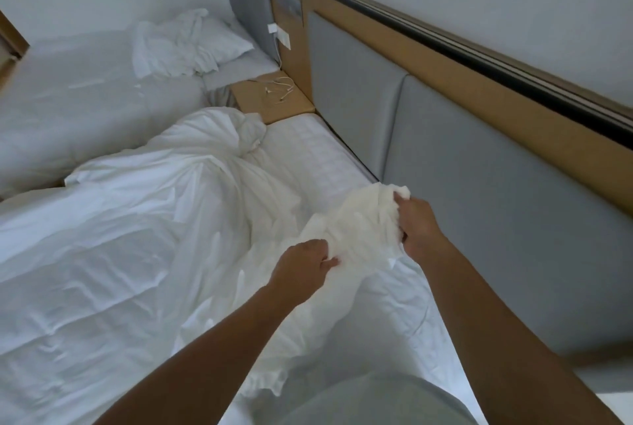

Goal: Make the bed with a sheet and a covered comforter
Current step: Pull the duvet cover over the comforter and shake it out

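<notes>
A white comforter in its cover (144, 219) lies rumpled across the near bed, bunched into a knot toward the far end. Beside it a strip of quilted mattress (318, 154) shows bare along the grey headboard (462, 167). My right hand (416, 219) grips a gathered corner of white fabric (363, 215) near the headboard. My left hand (301, 268) grips the same fabric a little lower and to the left. The fabric hangs down between my forearms.
A wooden nightstand (274, 95) with a white cable on it stands between the two beds. The second bed (85, 95) at the far left carries a pillow and crumpled white linen. A socket panel with a plugged charger sits on the headboard.
</notes>
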The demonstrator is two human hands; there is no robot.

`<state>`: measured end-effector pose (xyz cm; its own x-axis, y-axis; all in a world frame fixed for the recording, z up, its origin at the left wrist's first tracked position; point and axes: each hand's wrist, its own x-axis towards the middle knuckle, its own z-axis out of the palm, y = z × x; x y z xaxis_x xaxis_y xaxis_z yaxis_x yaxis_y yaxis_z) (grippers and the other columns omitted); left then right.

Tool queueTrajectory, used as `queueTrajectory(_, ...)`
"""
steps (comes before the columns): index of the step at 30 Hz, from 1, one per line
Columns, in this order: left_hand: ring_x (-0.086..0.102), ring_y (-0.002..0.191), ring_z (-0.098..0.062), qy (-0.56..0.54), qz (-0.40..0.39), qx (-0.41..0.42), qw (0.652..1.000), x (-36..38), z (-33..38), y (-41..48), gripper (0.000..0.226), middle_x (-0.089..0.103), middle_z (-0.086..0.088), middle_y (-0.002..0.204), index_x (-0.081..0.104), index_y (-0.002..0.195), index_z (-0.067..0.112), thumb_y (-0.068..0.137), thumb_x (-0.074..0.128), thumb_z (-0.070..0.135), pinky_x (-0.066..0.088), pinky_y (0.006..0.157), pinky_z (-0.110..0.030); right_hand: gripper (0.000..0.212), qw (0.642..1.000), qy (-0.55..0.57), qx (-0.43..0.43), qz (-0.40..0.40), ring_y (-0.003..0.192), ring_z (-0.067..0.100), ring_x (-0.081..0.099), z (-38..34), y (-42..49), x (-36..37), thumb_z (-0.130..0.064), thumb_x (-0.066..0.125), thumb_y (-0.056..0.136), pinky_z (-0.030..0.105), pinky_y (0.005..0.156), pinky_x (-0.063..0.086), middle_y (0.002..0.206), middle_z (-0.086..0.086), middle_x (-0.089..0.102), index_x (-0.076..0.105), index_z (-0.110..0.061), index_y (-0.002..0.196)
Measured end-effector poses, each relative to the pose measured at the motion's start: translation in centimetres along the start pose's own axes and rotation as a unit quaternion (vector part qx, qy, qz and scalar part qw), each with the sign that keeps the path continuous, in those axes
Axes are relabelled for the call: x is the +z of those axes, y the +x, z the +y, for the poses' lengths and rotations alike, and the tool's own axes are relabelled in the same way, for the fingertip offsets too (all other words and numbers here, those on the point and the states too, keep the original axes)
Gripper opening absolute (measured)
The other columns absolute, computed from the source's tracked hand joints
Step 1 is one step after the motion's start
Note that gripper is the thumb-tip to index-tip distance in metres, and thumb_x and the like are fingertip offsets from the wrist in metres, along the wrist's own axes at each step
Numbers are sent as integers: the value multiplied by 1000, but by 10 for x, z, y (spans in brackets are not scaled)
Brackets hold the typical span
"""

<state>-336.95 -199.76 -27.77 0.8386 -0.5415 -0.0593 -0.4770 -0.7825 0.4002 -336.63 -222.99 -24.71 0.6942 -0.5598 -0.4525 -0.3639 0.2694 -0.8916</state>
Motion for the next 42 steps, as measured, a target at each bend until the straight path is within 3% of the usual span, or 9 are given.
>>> queueTrajectory(4,62,105,-27,68,-72,-131,986,19,-82,-62,26,65,-3,105,56,96,19,102,51,44,43,86,-35,27,996,79,39,4,79,23,62,-5,5,-16,-22,67,95,35,63,53,98,10,65,61,-6,117)
queueTrajectory(8,65,98,-25,96,-107,-222,964,30,-121,-105,38,54,6,86,33,71,28,99,52,44,37,70,-31,17,995,54,65,-43,73,19,58,6,-7,-6,-20,67,95,29,55,48,85,6,61,61,-8,105)
queueTrajectory(12,58,106,-19,119,-164,-145,968,21,-88,-74,36,60,3,113,59,104,26,89,59,58,43,85,-31,12,998,5,11,-55,75,20,62,5,-9,-7,-24,66,95,34,68,54,87,7,67,66,-13,96)
queueTrajectory(16,53,101,-11,-77,10,-73,994,-6,-9,-19,82,51,8,111,54,120,27,64,60,86,47,92,-31,29,990,-44,-44,-125,85,28,67,8,-16,-10,-29,72,89,54,84,57,104,23,70,67,-3,100)
queueTrajectory(24,61,83,-24,-97,53,-10,994,-18,76,40,18,58,2,91,51,104,14,92,59,24,42,67,-31,25,976,-43,-116,-180,84,23,69,6,-28,-3,-26,78,86,30,64,55,95,12,72,66,-9,100)
queueTrajectory(28,59,78,-19,-196,60,-57,977,-15,61,41,10,64,-1,88,58,100,11,94,56,18,45,66,-30,23,967,54,-69,-238,83,18,63,11,-22,-8,-20,65,95,35,80,53,98,4,69,70,-25,117)
queueTrajectory(32,62,87,-22,-272,64,-124,952,-18,47,42,14,68,-6,95,64,102,7,94,56,16,49,74,-30,49,956,-68,-130,-252,106,18,66,27,-17,-8,-7,67,80,28,85,51,118,-4,69,65,-26,125)
queueTrajectory(36,64,87,-20,-330,24,-122,936,-23,38,41,12,70,-5,97,65,102,11,94,57,14,51,78,-34,19,948,-173,-207,-170,82,8,64,29,-19,7,-15,69,89,27,75,50,88,-18,70,70,-34,92)
queueTrajectory(42,59,82,-23,-324,4,-103,940,-29,38,42,14,67,-14,100,64,104,9,94,54,12,48,73,-35,27,948,-153,-254,118,61,12,42,11,-28,25,-24,67,87,22,57,35,71,-6,44,46,-18,71)
